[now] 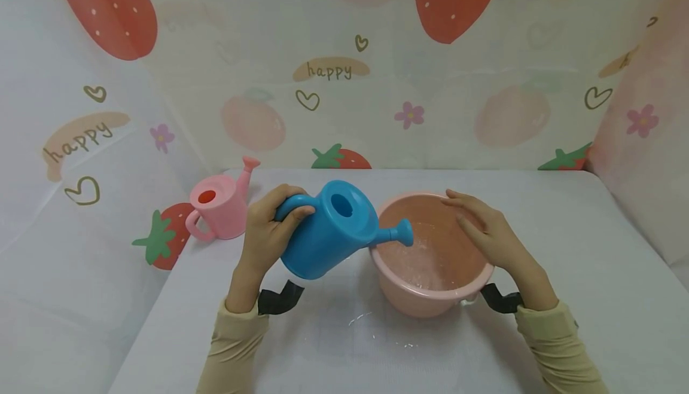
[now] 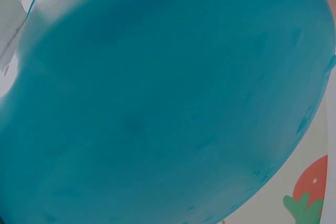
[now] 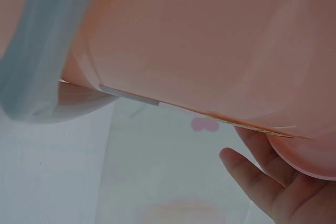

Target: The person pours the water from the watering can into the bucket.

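Observation:
A blue watering can (image 1: 328, 238) is held up by its handle, which my left hand (image 1: 271, 220) grips. It tilts to the right, its spout head over the left part of a pink bucket (image 1: 414, 305) with water inside. The can's blue body (image 2: 168, 98) fills most of the left wrist view and hides my left hand there. My right hand (image 1: 487, 232) is at the bucket's right rim, fingers fairly straight, reaching over the opening. In the right wrist view, my right hand (image 3: 278, 192) shows spread fingers beside the pink rim; whether they touch it is unclear.
A pink watering can (image 1: 223, 211) stands at the table's back left. Small wet spots (image 1: 411, 345) lie on the white table (image 1: 334, 352) before the bucket. A strawberry-printed cloth (image 1: 457, 77) hangs behind and at both sides.

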Motion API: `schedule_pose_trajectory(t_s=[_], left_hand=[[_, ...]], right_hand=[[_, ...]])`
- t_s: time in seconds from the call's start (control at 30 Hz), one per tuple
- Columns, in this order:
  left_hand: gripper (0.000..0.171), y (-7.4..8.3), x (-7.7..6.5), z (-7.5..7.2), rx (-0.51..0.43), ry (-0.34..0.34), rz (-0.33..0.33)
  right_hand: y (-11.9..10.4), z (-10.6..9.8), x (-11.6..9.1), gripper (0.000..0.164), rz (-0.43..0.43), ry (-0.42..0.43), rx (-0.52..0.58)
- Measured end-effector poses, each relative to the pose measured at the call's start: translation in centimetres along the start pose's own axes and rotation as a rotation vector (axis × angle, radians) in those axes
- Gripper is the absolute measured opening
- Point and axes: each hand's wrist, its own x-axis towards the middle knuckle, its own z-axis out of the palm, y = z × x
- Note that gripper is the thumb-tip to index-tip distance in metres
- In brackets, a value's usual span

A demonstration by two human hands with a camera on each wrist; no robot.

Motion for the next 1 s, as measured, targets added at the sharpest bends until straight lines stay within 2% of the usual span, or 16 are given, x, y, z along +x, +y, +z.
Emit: schedule_pose_trajectory(t_s=[1.0], left_hand=[[0.033, 0.13, 0.11, -0.13, 0.008, -0.02, -0.031]], right_hand=[[0.19, 0.05, -0.02, 0.035, 0.001, 0.0, 0.003]])
